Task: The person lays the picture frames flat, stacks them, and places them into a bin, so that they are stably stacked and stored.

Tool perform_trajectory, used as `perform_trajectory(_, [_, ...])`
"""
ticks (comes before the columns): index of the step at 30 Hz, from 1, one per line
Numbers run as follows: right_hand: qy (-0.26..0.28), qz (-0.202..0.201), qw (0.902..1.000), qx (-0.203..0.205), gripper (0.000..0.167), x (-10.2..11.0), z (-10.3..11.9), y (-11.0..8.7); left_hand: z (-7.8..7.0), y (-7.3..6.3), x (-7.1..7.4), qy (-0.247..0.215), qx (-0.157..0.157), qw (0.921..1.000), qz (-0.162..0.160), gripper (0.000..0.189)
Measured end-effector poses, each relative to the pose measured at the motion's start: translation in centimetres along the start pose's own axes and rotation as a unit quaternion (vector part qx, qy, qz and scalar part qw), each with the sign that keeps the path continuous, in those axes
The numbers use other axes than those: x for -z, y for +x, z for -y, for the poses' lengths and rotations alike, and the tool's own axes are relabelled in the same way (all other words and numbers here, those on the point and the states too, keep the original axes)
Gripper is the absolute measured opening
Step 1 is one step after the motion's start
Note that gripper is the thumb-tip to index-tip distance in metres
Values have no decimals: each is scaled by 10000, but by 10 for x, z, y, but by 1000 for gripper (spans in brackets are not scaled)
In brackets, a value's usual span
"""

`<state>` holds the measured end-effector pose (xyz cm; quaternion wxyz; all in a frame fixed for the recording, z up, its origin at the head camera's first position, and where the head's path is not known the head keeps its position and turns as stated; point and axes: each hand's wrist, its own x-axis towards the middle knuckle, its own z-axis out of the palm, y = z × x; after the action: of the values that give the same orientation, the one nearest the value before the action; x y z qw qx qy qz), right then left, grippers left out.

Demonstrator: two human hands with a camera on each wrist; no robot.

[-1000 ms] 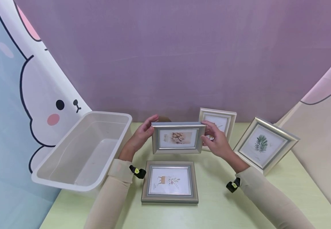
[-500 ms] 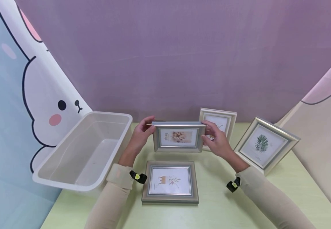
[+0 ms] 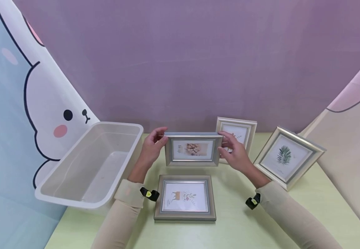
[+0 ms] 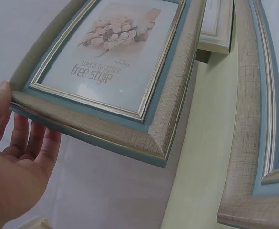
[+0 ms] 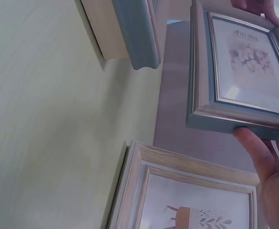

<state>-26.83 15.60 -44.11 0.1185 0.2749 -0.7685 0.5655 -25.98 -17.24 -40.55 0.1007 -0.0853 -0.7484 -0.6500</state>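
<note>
Both hands hold a blue-and-beige picture frame (image 3: pixel 194 162) with a flower photo, raised above the table and facing me sideways. My left hand (image 3: pixel 150 148) pinches its left end; in the left wrist view that hand (image 4: pixel 20 171) has the thumb at the front edge and fingers behind. At the other end, my right hand (image 3: pixel 237 155) grips the upper right corner. The right wrist view shows this hand (image 5: pixel 275 183) with its fingers at the rim. Below the held frame, a larger picture frame (image 3: pixel 184 216) with a deer-like drawing lies face up on the table.
A deep white plastic bin (image 3: pixel 117 162) stands at the left. A cream picture frame (image 3: pixel 252 133) stands upright behind my right hand, partly hidden by it. Farther right, a gold-toned frame (image 3: pixel 303 166) with a green leaf print leans tilted. A purple backdrop (image 3: pixel 195 69) rises behind the table.
My left hand has shifted slightly, its fingers moving closer along the held frame's left end. The frame itself has barely moved, and the right hand stays nearly still.
</note>
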Motion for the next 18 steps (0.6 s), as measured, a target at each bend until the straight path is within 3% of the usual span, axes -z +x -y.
perform_trajectory(4, [132,103,9997,-185,62,1,1,-1,-2,-3,-1,86,51,9997,-217,34])
perform_trajectory(10, [375,235,9969,-649,65,-4,7,-4,-10,-10,-2,196,533,9966,-591,26])
perform_trajectory(18, [602,351,9897,-1249,66,-11,8,-13,-10,-20,1,555,993,9914,-644,24])
